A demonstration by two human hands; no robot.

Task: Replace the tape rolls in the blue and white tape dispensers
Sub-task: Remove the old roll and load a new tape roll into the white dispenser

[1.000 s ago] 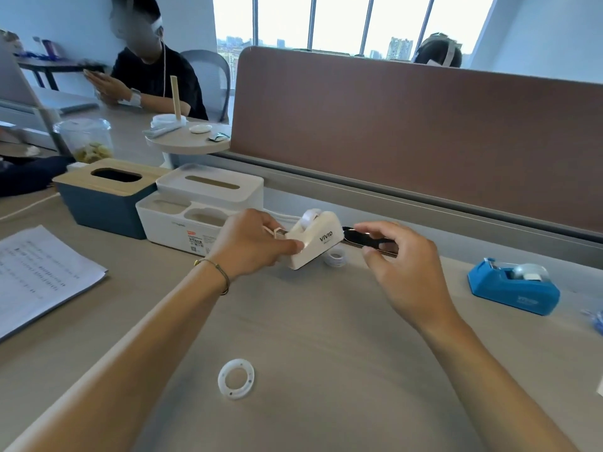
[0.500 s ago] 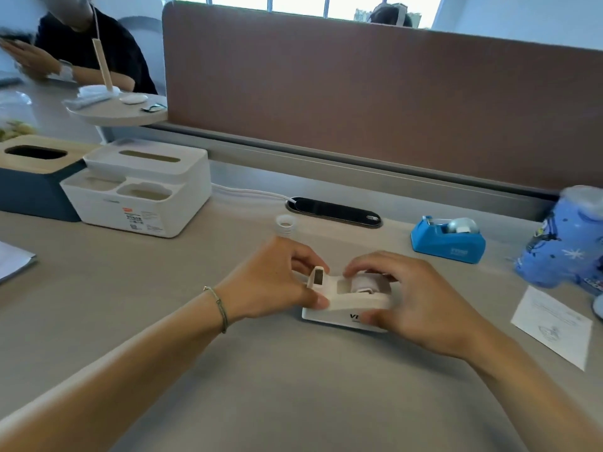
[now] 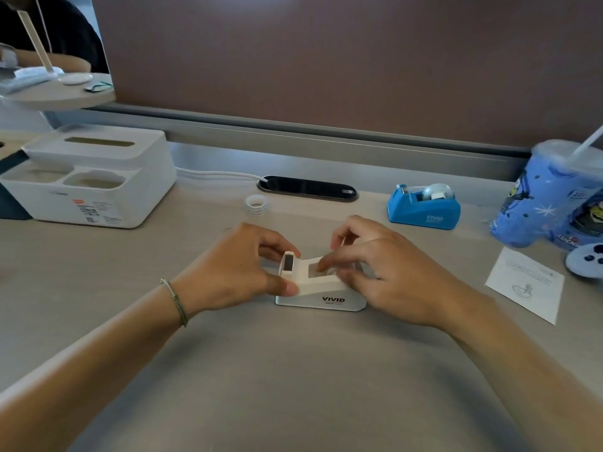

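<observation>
White dispenser (image 3: pixel 321 293) is sitting on the bench (image 3: pixel 293 370) between both hands, long axis running left-right, cutter end at the left. Left hand (image 3: pixel 235 269) is pinching that cutter end, bracing it. Right hand (image 3: pixel 385 269) is over the roll well, fingers (image 3: pixel 329 264) curled in; what they're gripping is hidden. Blue dispenser (image 3: pixel 423 207) is waiting well apart, far right, nearer the right hand. Spare rolls (image 3: pixel 256 205) are sitting behind.

Two tape dispensers, white (image 3: pixel 321 293) and blue (image 3: pixel 423 208); one tape roll (image 3: pixel 256 205); one cup (image 3: pixel 551 203); two hands.
</observation>
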